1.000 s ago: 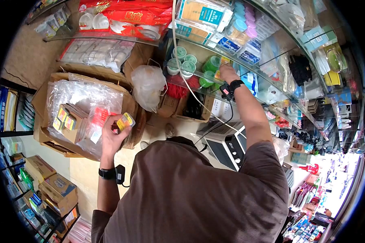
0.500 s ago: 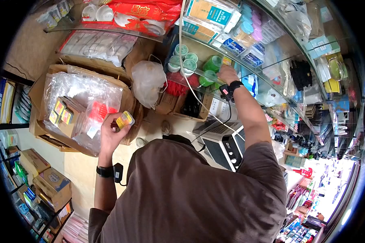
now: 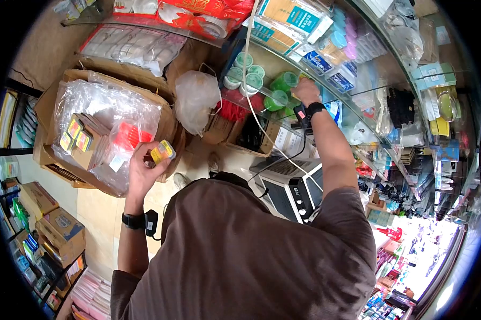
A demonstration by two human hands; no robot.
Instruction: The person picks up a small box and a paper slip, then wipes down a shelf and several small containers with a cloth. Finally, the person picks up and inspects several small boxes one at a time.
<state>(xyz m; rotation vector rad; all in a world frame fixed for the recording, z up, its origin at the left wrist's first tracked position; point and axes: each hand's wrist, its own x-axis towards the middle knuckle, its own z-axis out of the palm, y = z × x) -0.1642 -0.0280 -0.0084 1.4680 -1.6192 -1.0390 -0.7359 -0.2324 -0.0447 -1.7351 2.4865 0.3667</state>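
My left hand (image 3: 146,166) pinches a small yellow-labelled package (image 3: 162,152) beside an open cardboard box. In that box lie clear plastic wrapping (image 3: 93,101), several similar yellow-labelled packs (image 3: 76,135) and a red plastic item (image 3: 130,135). My right hand (image 3: 306,92) reaches onto a glass shelf, next to green containers (image 3: 284,81). Its fingers are bent and partly hidden, and what they hold, if anything, cannot be made out.
White-lidded tubs (image 3: 253,81) share the shelf with the green containers. A white cord (image 3: 262,130) hangs across the view. Below stand a black and white speaker-like unit (image 3: 294,194) and a white plastic bag (image 3: 196,101). Cardboard boxes (image 3: 61,234) fill the left rack.
The view has shifted slightly. My left hand still holds the package, now turned a little. My right hand remains at the shelf by the green containers.
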